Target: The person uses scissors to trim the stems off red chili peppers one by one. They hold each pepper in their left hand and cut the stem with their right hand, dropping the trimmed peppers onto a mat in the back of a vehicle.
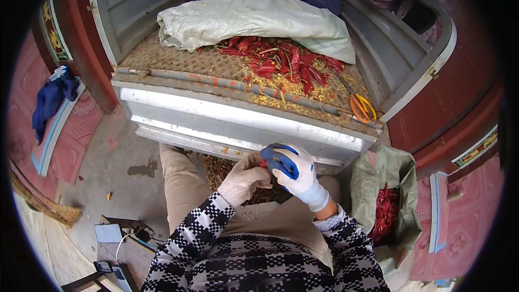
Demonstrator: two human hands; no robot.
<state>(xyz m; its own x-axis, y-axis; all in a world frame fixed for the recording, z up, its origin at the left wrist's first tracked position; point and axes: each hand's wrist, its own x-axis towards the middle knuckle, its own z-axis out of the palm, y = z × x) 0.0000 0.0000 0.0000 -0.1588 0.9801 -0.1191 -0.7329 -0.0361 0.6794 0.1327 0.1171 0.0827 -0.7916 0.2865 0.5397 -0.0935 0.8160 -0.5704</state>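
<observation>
My two gloved hands meet in front of the metal truck bed, above my lap. My left hand (pixel 244 179), in a pale knitted glove, is closed with its fingertips pinched together. Fingers curled, my right hand (pixel 293 171) wears a white glove with a blue coating. A small bit of a dried red chili (pixel 263 163) shows between the fingertips of both hands; the rest of it is hidden. Beyond them, a heap of dried red chilies (pixel 292 60) lies on the bed floor (pixel 178 60), among scattered yellow seeds (pixel 275 87).
Orange-handled scissors (pixel 361 109) lie at the bed's right front corner. A pale woven sack (pixel 254 19) partly covers the heap. An open green sack (pixel 362 184) holding red chilies (pixel 386 212) stands at my right. A broom (pixel 62 212) and a small table (pixel 127 257) are at left.
</observation>
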